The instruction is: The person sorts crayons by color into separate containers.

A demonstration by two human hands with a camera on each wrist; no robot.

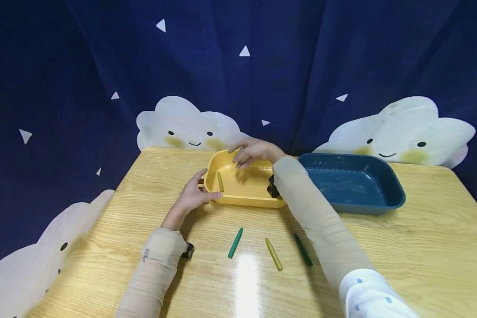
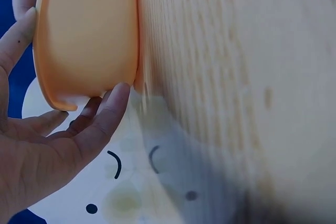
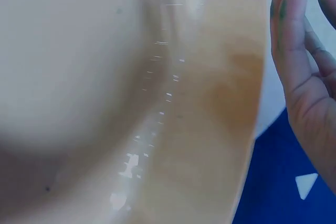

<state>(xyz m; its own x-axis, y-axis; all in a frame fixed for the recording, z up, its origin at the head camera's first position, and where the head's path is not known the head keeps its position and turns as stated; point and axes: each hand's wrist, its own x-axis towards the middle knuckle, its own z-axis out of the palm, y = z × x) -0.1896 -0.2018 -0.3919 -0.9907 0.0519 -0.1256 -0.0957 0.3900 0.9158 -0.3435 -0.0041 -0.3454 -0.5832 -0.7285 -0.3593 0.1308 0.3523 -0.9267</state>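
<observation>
A yellow plastic basin (image 1: 244,202) stands at the back of the table, with a yellow crayon (image 1: 220,182) lying inside near its left end. My left hand (image 1: 191,193) holds that end, thumb along the near rim and fingers about the handle side; the left wrist view shows its fingertips (image 2: 122,92) against the basin wall. Over the far rim, my right hand (image 1: 256,151) hovers with loosely bent fingers and nothing in them. Green smears mark it in the right wrist view. In front of the basin lie a green crayon (image 1: 235,243), a yellow-brown crayon (image 1: 273,254) and a dark green crayon (image 1: 303,250).
A dark blue basin (image 1: 395,187) stands to the right of the yellow one, partly behind the right sleeve (image 1: 322,221). Behind the wooden table (image 1: 433,247) hangs a navy curtain (image 1: 286,70) with white clouds and triangles.
</observation>
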